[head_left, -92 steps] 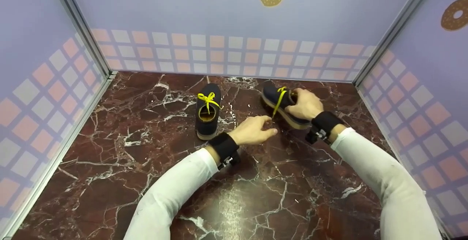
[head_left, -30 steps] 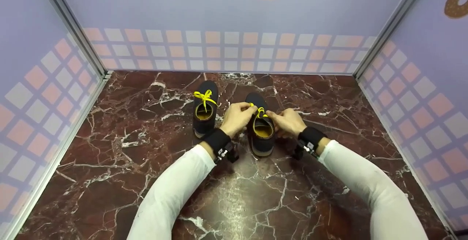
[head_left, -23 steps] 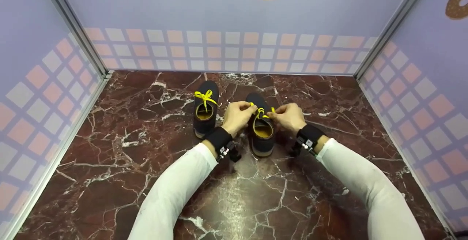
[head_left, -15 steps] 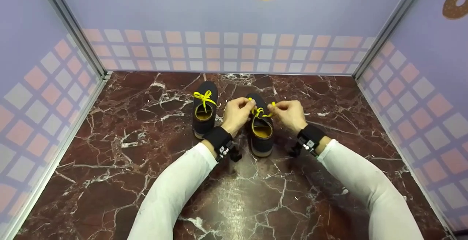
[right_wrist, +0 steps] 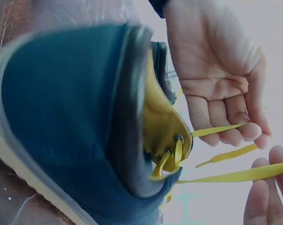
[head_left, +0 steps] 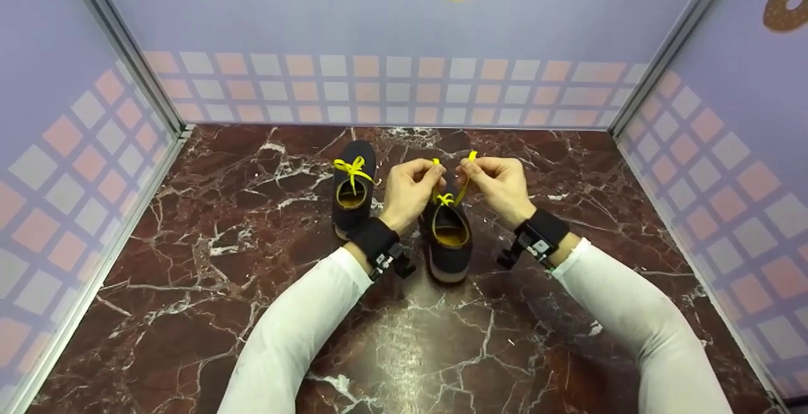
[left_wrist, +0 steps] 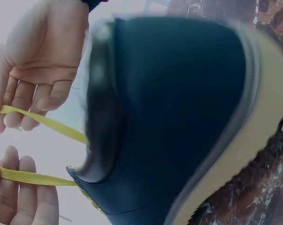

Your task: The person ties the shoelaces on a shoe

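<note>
A dark shoe [head_left: 452, 256] with a yellow lining stands between the hands, its heel toward me. Its yellow laces [head_left: 445, 200] cross at the top of the opening. My left hand [head_left: 409, 194] pinches one lace end between thumb and fingers, left of the shoe's front. The other lace end [head_left: 473, 156] is pinched by my right hand [head_left: 502, 188] and pokes up above the fingertips. Both laces run taut from the eyelets to the fingers in the left wrist view, where the shoe's heel side [left_wrist: 179, 93] fills the middle. The hands hide the toe.
A matching dark shoe [head_left: 352, 218] with a yellow bow [head_left: 355, 169] stands to the left, toe away from me. Brown marbled surface [head_left: 252, 313] lies under everything. Lilac panels with a checked border [head_left: 398, 89] enclose it at the back and both sides.
The shoe was brought from the right and turned toe-away between the hands. Both hands then took the lace ends and drew them up and away, and the shoe shifted slightly toward me.
</note>
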`<state>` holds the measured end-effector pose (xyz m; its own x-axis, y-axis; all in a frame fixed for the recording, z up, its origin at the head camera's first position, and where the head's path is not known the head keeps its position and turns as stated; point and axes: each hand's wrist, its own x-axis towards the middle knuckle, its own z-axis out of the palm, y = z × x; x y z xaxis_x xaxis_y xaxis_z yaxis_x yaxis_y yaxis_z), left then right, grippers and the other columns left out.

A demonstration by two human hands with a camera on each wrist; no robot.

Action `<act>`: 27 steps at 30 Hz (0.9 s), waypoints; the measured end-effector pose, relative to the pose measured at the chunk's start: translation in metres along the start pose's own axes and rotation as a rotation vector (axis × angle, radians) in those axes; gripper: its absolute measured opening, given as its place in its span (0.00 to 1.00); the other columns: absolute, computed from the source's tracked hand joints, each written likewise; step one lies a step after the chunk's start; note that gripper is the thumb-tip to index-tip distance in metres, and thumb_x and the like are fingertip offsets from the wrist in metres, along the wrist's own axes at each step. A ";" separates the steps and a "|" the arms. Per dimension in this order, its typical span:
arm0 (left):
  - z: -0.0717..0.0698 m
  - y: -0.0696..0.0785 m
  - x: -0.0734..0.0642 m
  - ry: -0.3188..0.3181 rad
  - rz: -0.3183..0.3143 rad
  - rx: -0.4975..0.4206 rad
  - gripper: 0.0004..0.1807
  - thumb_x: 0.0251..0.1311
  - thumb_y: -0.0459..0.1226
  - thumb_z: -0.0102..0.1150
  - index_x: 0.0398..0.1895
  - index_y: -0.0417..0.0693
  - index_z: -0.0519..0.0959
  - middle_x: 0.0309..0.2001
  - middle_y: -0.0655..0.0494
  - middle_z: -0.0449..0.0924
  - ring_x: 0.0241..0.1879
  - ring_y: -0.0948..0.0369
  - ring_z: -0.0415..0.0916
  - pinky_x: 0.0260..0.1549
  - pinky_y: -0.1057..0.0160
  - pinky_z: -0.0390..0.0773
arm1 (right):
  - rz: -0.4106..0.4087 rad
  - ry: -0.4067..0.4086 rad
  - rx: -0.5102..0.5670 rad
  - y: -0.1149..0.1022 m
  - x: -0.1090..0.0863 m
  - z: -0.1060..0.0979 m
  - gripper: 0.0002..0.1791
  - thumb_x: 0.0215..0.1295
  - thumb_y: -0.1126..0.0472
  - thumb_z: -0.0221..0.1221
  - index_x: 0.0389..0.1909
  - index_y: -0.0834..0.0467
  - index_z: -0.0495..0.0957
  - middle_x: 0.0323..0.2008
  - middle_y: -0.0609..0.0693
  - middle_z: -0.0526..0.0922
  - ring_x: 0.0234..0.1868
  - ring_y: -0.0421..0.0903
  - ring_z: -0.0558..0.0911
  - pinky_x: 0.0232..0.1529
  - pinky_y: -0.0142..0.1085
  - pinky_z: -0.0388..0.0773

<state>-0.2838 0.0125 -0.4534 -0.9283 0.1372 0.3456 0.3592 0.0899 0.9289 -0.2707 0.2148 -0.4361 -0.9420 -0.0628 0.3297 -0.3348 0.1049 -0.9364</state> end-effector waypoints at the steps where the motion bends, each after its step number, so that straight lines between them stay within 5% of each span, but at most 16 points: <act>1: -0.001 0.000 0.000 -0.007 0.009 0.000 0.10 0.78 0.35 0.67 0.40 0.36 0.92 0.34 0.35 0.92 0.30 0.50 0.87 0.26 0.73 0.73 | -0.009 -0.004 0.004 -0.001 0.000 0.001 0.14 0.82 0.66 0.64 0.44 0.76 0.90 0.27 0.51 0.94 0.25 0.42 0.93 0.28 0.33 0.90; 6: -0.006 0.001 0.000 -0.079 0.050 0.033 0.10 0.78 0.34 0.68 0.39 0.36 0.92 0.34 0.35 0.92 0.26 0.66 0.81 0.26 0.73 0.72 | -0.077 -0.029 -0.012 -0.005 0.000 0.002 0.10 0.80 0.70 0.64 0.46 0.76 0.90 0.27 0.49 0.94 0.23 0.40 0.90 0.27 0.32 0.88; 11: -0.008 0.001 -0.002 -0.144 0.056 0.097 0.09 0.77 0.34 0.67 0.42 0.37 0.94 0.33 0.41 0.93 0.25 0.73 0.78 0.27 0.74 0.75 | -0.154 -0.076 -0.093 -0.005 0.000 0.004 0.08 0.77 0.71 0.66 0.46 0.70 0.93 0.33 0.59 0.95 0.26 0.37 0.89 0.29 0.28 0.85; 13: -0.008 0.002 -0.002 -0.153 0.064 0.124 0.09 0.77 0.34 0.67 0.44 0.38 0.94 0.33 0.43 0.93 0.26 0.73 0.78 0.29 0.74 0.75 | -0.199 -0.085 -0.135 -0.007 0.001 0.006 0.07 0.76 0.71 0.68 0.44 0.68 0.94 0.33 0.61 0.93 0.25 0.38 0.86 0.27 0.26 0.81; 19: -0.009 0.006 -0.002 -0.168 0.088 0.213 0.09 0.75 0.37 0.69 0.45 0.43 0.96 0.35 0.48 0.94 0.29 0.69 0.77 0.31 0.73 0.72 | -0.281 -0.068 -0.203 -0.013 0.004 0.006 0.05 0.74 0.69 0.71 0.40 0.65 0.96 0.29 0.48 0.88 0.23 0.36 0.78 0.25 0.24 0.72; 27: -0.008 0.008 -0.003 -0.195 0.125 0.317 0.09 0.74 0.37 0.70 0.49 0.47 0.96 0.44 0.51 0.97 0.36 0.63 0.85 0.40 0.69 0.78 | -0.294 -0.018 -0.262 -0.017 0.005 0.007 0.05 0.73 0.66 0.73 0.39 0.61 0.97 0.30 0.54 0.90 0.26 0.33 0.77 0.27 0.24 0.69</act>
<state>-0.2787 0.0046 -0.4456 -0.8506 0.3483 0.3939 0.5089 0.3571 0.7833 -0.2698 0.2057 -0.4194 -0.8054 -0.1445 0.5748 -0.5869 0.3300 -0.7394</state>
